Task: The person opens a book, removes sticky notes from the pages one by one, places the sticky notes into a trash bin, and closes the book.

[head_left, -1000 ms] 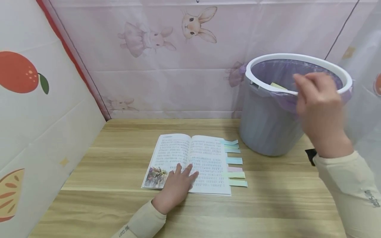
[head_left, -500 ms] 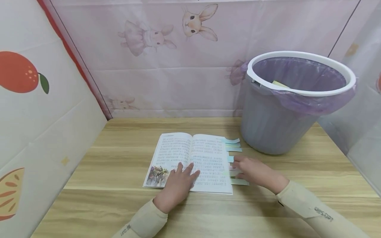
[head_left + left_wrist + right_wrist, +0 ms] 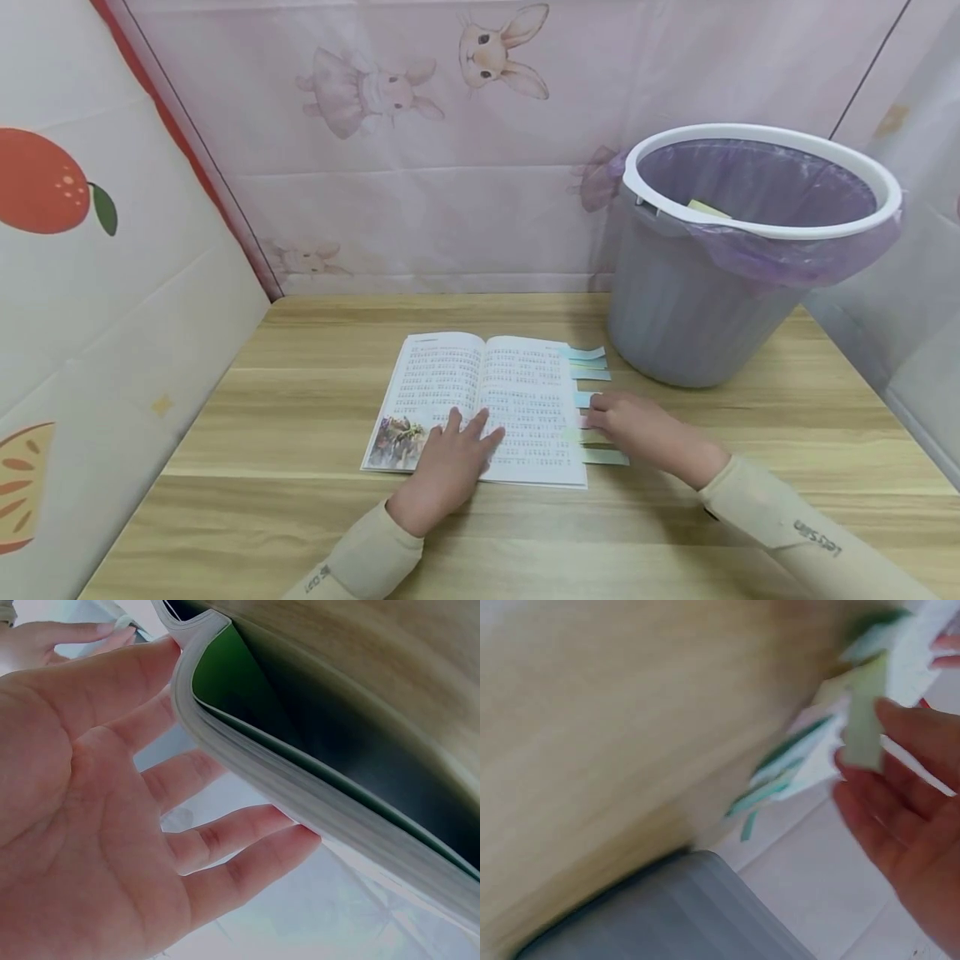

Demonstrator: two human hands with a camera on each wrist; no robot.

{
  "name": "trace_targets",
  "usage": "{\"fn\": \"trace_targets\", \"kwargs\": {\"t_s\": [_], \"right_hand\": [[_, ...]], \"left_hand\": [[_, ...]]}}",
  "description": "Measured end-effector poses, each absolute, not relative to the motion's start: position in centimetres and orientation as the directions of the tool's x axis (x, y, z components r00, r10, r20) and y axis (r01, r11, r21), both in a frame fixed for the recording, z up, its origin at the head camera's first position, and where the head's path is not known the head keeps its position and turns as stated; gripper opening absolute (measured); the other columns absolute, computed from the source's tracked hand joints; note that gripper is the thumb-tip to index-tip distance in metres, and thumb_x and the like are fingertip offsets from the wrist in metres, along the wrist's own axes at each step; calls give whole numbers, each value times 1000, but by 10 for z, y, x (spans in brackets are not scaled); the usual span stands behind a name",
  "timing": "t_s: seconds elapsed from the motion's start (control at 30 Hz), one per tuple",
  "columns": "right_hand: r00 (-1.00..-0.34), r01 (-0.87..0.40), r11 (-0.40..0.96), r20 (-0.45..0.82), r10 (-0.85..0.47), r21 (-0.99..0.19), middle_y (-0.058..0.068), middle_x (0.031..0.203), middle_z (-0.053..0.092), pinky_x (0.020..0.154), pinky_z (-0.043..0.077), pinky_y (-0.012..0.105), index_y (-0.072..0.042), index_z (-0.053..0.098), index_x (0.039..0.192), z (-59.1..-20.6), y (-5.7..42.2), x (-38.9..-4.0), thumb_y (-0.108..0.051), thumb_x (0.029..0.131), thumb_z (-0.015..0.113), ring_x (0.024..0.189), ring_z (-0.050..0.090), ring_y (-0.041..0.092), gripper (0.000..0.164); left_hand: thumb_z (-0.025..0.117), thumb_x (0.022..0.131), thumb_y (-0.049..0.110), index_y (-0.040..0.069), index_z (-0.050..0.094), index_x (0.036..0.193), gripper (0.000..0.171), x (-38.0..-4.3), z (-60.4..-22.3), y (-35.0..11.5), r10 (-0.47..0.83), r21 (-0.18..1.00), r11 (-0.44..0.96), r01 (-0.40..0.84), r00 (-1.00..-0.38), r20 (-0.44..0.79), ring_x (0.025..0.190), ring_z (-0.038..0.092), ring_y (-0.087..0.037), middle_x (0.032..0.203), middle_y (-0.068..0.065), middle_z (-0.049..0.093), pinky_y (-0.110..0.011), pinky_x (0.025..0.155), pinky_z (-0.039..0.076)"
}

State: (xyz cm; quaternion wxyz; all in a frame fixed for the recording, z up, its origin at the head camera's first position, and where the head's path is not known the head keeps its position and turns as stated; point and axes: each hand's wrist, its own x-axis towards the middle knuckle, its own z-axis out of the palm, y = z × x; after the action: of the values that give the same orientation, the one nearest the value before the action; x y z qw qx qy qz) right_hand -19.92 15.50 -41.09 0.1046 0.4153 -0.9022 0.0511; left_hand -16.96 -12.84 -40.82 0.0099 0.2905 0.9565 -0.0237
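Held tab: I have the pale green tab point(image 3: 865, 724) at the right edge of the book point(image 3: 525, 383), its long axis running outward from the pages; I cannot tell whether its inner end is stuck down.
Right grip: the right hand point(image 3: 641, 429) is clamped on that tab, thumb against fingers, just beside the book, covering much of the tab from my head view.
Left grip: the left hand point(image 3: 448, 475) rests on the book's near half, fingers apart, hiding some print.
Print: too small for me to read.
Other tabs: paper tabs point(image 3: 606, 457) jut from the book's right edge, blurred up close.
Bin: the grey bin point(image 3: 675, 308) stands beyond the book to the right, its lower inside hidden.
Tabletop: wood-grained tabletop point(image 3: 510, 533) under the book.
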Motion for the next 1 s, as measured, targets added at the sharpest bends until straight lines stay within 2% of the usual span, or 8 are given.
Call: {"fn": "trace_targets", "kwargs": {"t_s": [0.17, 0.3, 0.43, 0.5, 0.67, 0.9, 1.0], "right_hand": [[-513, -798, 569, 274, -814, 199, 2, 84, 63, 75, 50, 34, -7, 70, 87, -419, 153, -201, -3, 76, 77, 81, 59, 19, 14], [-444, -811, 520, 295, -846, 269, 0, 84, 61, 77, 47, 35, -10, 66, 83, -422, 153, -203, -10, 75, 79, 82, 56, 19, 15], [-385, -820, 483, 329, -862, 307, -1, 82, 59, 79, 44, 35, -12, 62, 79, -425, 151, -205, -17, 77, 74, 80, 54, 19, 13], [-396, -813, 499, 343, -852, 301, 0, 81, 58, 79, 45, 37, -11, 62, 78, -426, 150, -206, -11, 77, 74, 80, 54, 20, 12], [-486, -789, 577, 362, -796, 210, -2, 75, 53, 76, 44, 37, -10, 62, 76, -427, 148, -206, 4, 75, 76, 79, 52, 20, 20], [-559, -747, 641, 355, -749, 177, -2, 74, 53, 71, 42, 34, -10, 64, 76, -427, 148, -206, -7, 78, 78, 79, 55, 20, 14], [-587, -732, 669, 378, -716, 129, -1, 78, 56, 71, 43, 33, -9, 66, 79, -421, 149, -205, -4, 77, 78, 79, 55, 19, 13]], "left_hand": [[64, 92, 26, 22, 58, 134, 42, -168, -409, -129, 558, -32, 829, 559, -829, -32, 123, 47, -43, 141, -10, 50, -52, 85, 50], [64, 92, 25, 21, 58, 133, 42, -168, -408, -129, 565, -34, 824, 566, -825, -20, 122, 48, -43, 141, -10, 50, -52, 84, 51], [64, 92, 26, 21, 59, 133, 42, -168, -408, -129, 565, -43, 824, 565, -825, -13, 121, 49, -43, 140, -10, 51, -51, 83, 51], [64, 92, 26, 22, 59, 133, 42, -169, -408, -129, 564, -47, 824, 564, -825, -12, 121, 49, -42, 140, -10, 51, -50, 83, 51], [64, 92, 26, 22, 59, 133, 41, -169, -409, -129, 563, -51, 825, 563, -826, -18, 121, 49, -42, 141, -9, 51, -50, 83, 51], [64, 92, 27, 23, 59, 132, 41, -168, -409, -128, 562, -63, 825, 562, -827, -18, 121, 49, -42, 140, -8, 51, -49, 83, 51], [64, 91, 27, 22, 59, 132, 42, -168, -408, -129, 563, -62, 825, 562, -827, -13, 121, 49, -42, 140, -9, 51, -49, 83, 51]]}}
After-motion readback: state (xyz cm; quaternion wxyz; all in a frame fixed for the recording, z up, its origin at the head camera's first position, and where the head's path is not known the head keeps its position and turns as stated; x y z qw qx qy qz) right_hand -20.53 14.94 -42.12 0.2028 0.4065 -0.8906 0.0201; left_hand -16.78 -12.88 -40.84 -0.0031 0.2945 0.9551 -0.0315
